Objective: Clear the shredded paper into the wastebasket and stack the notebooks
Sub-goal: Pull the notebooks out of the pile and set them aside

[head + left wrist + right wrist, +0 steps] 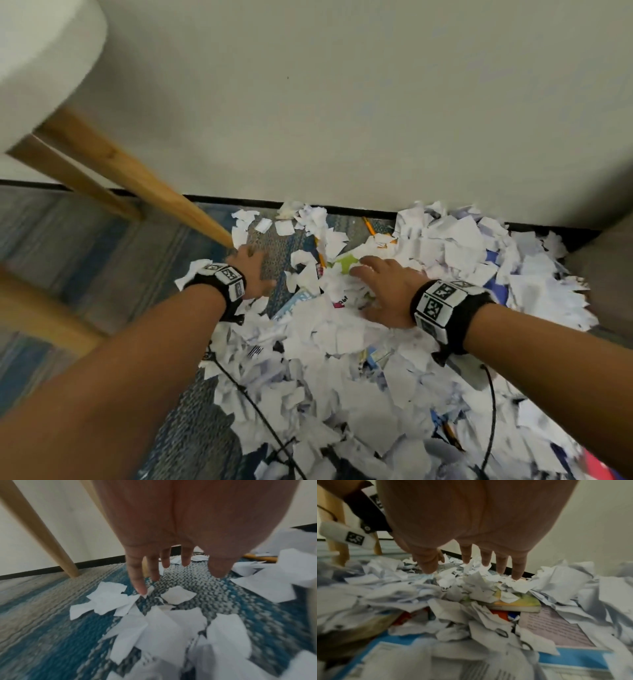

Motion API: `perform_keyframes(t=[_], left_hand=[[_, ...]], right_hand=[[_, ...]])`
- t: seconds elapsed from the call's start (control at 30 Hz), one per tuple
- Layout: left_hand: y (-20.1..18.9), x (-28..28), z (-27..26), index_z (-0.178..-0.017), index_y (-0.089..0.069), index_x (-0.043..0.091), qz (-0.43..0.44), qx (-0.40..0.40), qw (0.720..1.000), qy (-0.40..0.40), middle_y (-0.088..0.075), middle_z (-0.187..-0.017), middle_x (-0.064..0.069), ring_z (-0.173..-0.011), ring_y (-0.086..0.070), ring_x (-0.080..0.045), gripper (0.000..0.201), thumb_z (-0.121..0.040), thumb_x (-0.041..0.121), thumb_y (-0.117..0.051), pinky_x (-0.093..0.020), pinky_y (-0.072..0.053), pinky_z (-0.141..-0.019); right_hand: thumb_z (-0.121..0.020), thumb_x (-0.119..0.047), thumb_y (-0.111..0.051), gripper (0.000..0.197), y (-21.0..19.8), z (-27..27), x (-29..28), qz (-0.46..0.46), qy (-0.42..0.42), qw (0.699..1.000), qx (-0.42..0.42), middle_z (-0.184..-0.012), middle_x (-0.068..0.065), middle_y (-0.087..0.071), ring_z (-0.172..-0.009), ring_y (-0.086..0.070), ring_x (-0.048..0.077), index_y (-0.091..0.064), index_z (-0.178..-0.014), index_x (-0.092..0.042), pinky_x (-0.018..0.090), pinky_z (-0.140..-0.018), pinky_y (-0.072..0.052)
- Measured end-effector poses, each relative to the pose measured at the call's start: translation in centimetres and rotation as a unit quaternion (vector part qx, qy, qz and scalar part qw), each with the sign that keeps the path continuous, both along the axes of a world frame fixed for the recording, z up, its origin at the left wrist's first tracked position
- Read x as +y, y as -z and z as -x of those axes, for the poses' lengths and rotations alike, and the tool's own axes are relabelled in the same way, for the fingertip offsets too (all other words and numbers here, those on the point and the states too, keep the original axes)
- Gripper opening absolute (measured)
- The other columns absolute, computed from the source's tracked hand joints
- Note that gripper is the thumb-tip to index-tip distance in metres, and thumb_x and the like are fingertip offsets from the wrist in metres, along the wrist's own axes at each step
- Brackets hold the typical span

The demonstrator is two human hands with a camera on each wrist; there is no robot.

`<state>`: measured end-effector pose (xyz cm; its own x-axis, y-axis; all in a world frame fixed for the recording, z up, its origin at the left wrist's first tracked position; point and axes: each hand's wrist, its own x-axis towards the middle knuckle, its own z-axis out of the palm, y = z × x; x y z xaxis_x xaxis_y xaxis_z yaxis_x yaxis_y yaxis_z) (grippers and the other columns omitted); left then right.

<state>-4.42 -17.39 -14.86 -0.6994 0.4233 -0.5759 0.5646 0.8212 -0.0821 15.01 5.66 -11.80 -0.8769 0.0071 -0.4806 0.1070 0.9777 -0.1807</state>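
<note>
shredded paper [346, 329], green notebook [518, 602] clearest at right wrist

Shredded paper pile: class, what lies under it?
Under the shredded paper show a yellow-green notebook, a blue-bordered sheet and pencils. Anything deeper is covered.

Blue-grey woven carpet floor [102, 240] under a heap of torn white paper scraps [342, 377], yellow pencils [369, 226], half-buried notebooks [518, 603].

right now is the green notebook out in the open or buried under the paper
Mostly buried. Shredded paper covers the green notebook; only one corner and edge show. The right hand rests spread above it.
</note>
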Motion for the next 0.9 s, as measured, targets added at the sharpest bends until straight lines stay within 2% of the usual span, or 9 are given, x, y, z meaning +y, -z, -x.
perform_keyframes(t=[0.13, 0.23, 0.3, 0.4, 0.57, 0.67, 0.77, 0.83, 0.9], left_hand=[[0.6, 1.3, 1.8, -0.138, -0.036, 0.012, -0.12, 0.094, 0.988, -0.029, -0.034, -0.133, -0.017, -0.116, -0.047, -0.037, 0.057, -0.091, 0.036, -0.056, -0.045, -0.048, -0.094], [0.5, 4.0, 3.8, -0.132, -0.045, 0.015, -0.192, 0.115, 0.973, -0.059, -0.04, -0.131, -0.017, -0.118, -0.045, -0.037, 0.049, -0.088, 0.032, -0.056, -0.046, -0.045, -0.097], [0.8, 5.6, 4.8, -0.13, -0.046, 0.019, -0.208, 0.103, 0.967, -0.109, -0.036, -0.136, -0.016, -0.125, -0.039, -0.038, 0.048, -0.086, 0.036, -0.055, -0.048, -0.041, -0.1], [1.5, 6.9, 6.0, -0.139, -0.037, 0.023, -0.184, 0.082, 0.964, -0.176, -0.016, -0.152, -0.016, -0.139, -0.018, -0.042, 0.065, -0.083, 0.047, -0.057, -0.054, -0.03, -0.107], [2.7, 8.0, 8.1, -0.15, -0.009, 0.029, -0.174, 0.036, 0.942, -0.286, 0.009, -0.158, -0.018, -0.143, 0.005, -0.047, 0.103, -0.071, 0.077, -0.055, -0.061, -0.011, -0.114], [3.1, 9.2, 7.9, -0.15, 0.0, 0.028, -0.203, 0.005, 0.918, -0.34, 0.002, -0.156, -0.019, -0.143, 0.0, -0.045, 0.119, -0.061, 0.084, -0.056, -0.061, -0.014, -0.113], [3.9, 11.7, 6.7, -0.144, -0.008, 0.025, -0.253, -0.002, 0.904, -0.345, -0.01, -0.152, -0.017, -0.141, -0.006, -0.042, 0.122, -0.051, 0.09, -0.053, -0.061, -0.019, -0.11], [4.5, 13.5, 5.3, -0.138, -0.016, 0.022, -0.26, 0.008, 0.913, -0.314, -0.016, -0.146, -0.015, -0.137, -0.012, -0.038, 0.118, -0.048, 0.092, -0.048, -0.06, -0.022, -0.107], [5.1, 15.2, 3.7, -0.136, -0.02, 0.018, -0.232, 0.024, 0.938, -0.256, -0.02, -0.14, -0.014, -0.132, -0.017, -0.037, 0.103, -0.062, 0.083, -0.05, -0.059, -0.026, -0.104]], right_hand=[[-0.086, -0.058, -0.051, 0.084, 1.8, 0.6, 0.8, -0.026, 0.048, 0.998, 0.019, -0.162, 0.003, 0.005, -0.148, -0.007, 0.031, -0.008, -0.152, -0.029, 0.054, -0.116, -0.022], [-0.088, -0.056, -0.049, 0.085, 2.8, 2.2, 2.2, -0.022, 0.104, 0.994, 0.033, -0.162, 0.005, 0.008, -0.149, -0.002, 0.03, -0.002, -0.152, -0.027, 0.054, -0.116, -0.019], [-0.09, -0.056, -0.047, 0.083, 3.4, 3.0, 2.6, -0.024, 0.11, 0.993, 0.033, -0.162, 0.005, 0.008, -0.15, 0.0, 0.028, -0.001, -0.153, -0.027, 0.053, -0.117, -0.016], [-0.092, -0.055, -0.041, 0.079, 4.8, 3.1, 2.9, -0.034, 0.089, 0.995, 0.034, -0.162, 0.005, 0.012, -0.15, 0.005, 0.027, -0.001, -0.154, -0.027, 0.053, -0.119, -0.01], [-0.085, -0.066, -0.009, 0.08, 7.6, 2.2, 3.6, -0.06, 0.044, 0.997, 0.022, -0.15, 0.0, 0.036, -0.147, 0.022, 0.026, 0.011, -0.153, -0.029, 0.05, -0.114, 0.011], [-0.086, -0.067, -0.008, 0.079, 8.0, 2.7, 3.7, -0.057, 0.029, 0.998, 0.02, -0.15, 0.0, 0.037, -0.145, 0.025, 0.025, 0.013, -0.152, -0.029, 0.05, -0.112, 0.015], [-0.093, -0.065, -0.019, 0.075, 7.9, 3.3, 3.8, -0.046, 0.02, 0.998, 0.023, -0.157, 0.0, 0.029, -0.146, 0.025, 0.023, 0.01, -0.153, -0.03, 0.052, -0.114, 0.013], [-0.092, -0.065, -0.021, 0.076, 7.9, 3.5, 3.8, -0.043, 0.016, 0.999, 0.029, -0.158, -0.001, 0.027, -0.146, 0.024, 0.022, 0.009, -0.152, -0.031, 0.051, -0.115, 0.013], [-0.092, -0.066, -0.02, 0.076, 8.1, 3.5, 3.9, -0.045, 0.013, 0.998, 0.034, -0.158, -0.001, 0.027, -0.146, 0.024, 0.022, 0.009, -0.152, -0.031, 0.052, -0.116, 0.012]])
